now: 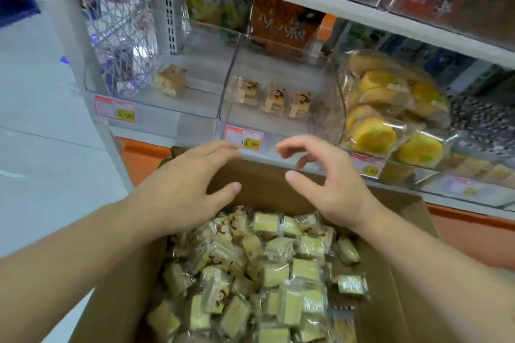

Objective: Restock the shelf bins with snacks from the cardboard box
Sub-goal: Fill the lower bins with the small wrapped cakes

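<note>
The cardboard box (395, 301), heaped with wrapped snacks (264, 273), sits below the nearly bare middle bin (278, 120), while left hand (181, 189) and right hand (328, 184) hover empty, each grip spread apart, likely poised to scoop

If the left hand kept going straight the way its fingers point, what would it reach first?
Probably the front wall of the middle clear bin, around its price tag. The left hand is open, holds nothing, and points up and forward over the cardboard box. Depth is unclear.
</note>
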Demonstrator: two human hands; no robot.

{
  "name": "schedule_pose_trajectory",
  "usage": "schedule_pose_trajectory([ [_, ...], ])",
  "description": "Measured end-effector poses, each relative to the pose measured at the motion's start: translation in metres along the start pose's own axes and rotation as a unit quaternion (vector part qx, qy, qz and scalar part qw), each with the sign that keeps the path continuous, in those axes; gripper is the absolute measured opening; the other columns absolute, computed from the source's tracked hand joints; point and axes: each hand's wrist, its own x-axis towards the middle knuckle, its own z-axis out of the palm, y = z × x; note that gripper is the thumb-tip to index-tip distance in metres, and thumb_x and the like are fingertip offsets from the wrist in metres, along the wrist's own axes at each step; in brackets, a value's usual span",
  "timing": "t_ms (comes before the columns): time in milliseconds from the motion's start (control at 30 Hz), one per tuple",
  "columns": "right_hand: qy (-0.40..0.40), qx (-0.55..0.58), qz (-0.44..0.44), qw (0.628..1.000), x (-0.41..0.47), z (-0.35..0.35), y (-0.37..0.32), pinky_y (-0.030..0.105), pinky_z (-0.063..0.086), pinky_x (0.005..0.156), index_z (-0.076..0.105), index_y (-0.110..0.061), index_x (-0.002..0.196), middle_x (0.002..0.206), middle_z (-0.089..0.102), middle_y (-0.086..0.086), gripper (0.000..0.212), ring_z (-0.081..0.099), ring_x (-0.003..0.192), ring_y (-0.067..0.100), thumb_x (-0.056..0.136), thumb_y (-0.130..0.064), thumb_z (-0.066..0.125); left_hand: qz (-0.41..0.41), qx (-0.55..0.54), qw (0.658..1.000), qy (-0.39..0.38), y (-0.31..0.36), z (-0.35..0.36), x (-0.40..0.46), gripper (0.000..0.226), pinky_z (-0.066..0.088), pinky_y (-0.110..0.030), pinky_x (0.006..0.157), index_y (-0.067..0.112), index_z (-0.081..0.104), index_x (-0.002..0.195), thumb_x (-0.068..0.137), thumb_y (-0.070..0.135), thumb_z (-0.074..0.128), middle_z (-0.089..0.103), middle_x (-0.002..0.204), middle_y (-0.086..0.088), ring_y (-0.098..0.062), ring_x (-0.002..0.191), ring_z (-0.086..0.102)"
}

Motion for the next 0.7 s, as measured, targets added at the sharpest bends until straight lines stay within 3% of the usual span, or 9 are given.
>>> schedule_pose_trajectory([
  [100,-0.093,-0.039,0.108,0.989,-0.06,0.029,0.035,0.03,0.052,0.1,0.067,-0.021,0.129,0.123,0.068,-0.012,0.042,0.063,0.115,0.005,0.089,-0.013,0.076,-0.008,0.016,0.995,-0.098,-0.002,0.044,-0.013,0.056,0.037,-0.023,0.118,0.032,0.052,0.147,0.098,0.056,0.061,0.048,0.15,0.019,-0.003,0.139,0.047],
  [167,-0.181,-0.081,0.196,0.96,-0.091,0.051,0.068,0.033,0.045,0.113,0.06,-0.028,0.141,0.138,0.063,-0.012,0.053,0.056,0.129,0.005,0.09,-0.023,0.074,-0.013,0.04,0.984,-0.174,-0.01,0.078,-0.02,0.061,0.043,-0.029,0.114,0.03,0.05,0.149,0.096,0.058,0.064,0.05,0.147,0.016,-0.008,0.137,0.052],
  [233,-0.257,-0.113,0.237,0.93,-0.112,0.07,0.098,0.03,0.031,0.125,0.048,-0.029,0.155,0.159,0.048,-0.008,0.069,0.042,0.148,0.012,0.092,-0.028,0.074,-0.02,0.062,0.968,-0.242,-0.021,0.107,-0.021,0.071,0.041,-0.033,0.117,0.028,0.044,0.156,0.095,0.059,0.066,0.046,0.156,0.011,-0.012,0.144,0.046],
  [333,-0.312,-0.123,0.232,0.913,-0.131,0.096,0.133,0.026,0.017,0.129,0.032,-0.03,0.165,0.172,0.028,-0.008,0.087,0.021,0.159,0.011,0.092,-0.028,0.078,-0.043,0.07,0.95,-0.302,-0.036,0.142,-0.02,0.085,0.027,-0.041,0.128,0.027,0.031,0.164,0.094,0.057,0.069,0.028,0.171,0.005,-0.014,0.158,0.026],
  [400,-0.322,-0.135,0.229,0.909,-0.139,0.117,0.152,0.033,0.013,0.132,0.025,-0.032,0.167,0.175,0.019,-0.01,0.092,0.01,0.162,0.012,0.093,-0.037,0.08,-0.07,0.065,0.94,-0.328,-0.046,0.166,-0.017,0.088,0.022,-0.038,0.13,0.029,0.028,0.165,0.093,0.055,0.072,0.025,0.172,0.007,-0.015,0.159,0.023],
  [500,-0.327,-0.15,0.237,0.902,-0.146,0.144,0.17,0.041,0.013,0.133,0.026,-0.035,0.166,0.176,0.014,-0.01,0.087,0.005,0.163,0.015,0.095,-0.043,0.076,-0.104,0.075,0.927,-0.352,-0.057,0.198,-0.015,0.081,0.027,-0.037,0.126,0.033,0.037,0.162,0.092,0.052,0.075,0.037,0.166,0.008,-0.02,0.155,0.028],
  [633,-0.237,-0.154,0.243,0.928,-0.146,0.16,0.178,0.035,0.015,0.129,0.046,-0.032,0.157,0.166,0.039,-0.009,0.067,0.025,0.157,0.017,0.097,-0.012,0.07,-0.089,0.159,0.919,-0.351,-0.061,0.22,-0.016,0.066,0.041,-0.044,0.117,0.032,0.044,0.157,0.097,0.038,0.071,0.04,0.148,0.006,-0.026,0.142,0.031],
  [700,-0.215,-0.166,0.245,0.931,-0.143,0.16,0.174,0.035,0.019,0.127,0.052,-0.031,0.152,0.158,0.049,-0.01,0.06,0.034,0.152,0.016,0.099,-0.008,0.067,-0.099,0.174,0.919,-0.34,-0.061,0.223,-0.015,0.066,0.043,-0.044,0.115,0.026,0.044,0.154,0.095,0.037,0.073,0.036,0.146,0.001,-0.026,0.139,0.032],
])
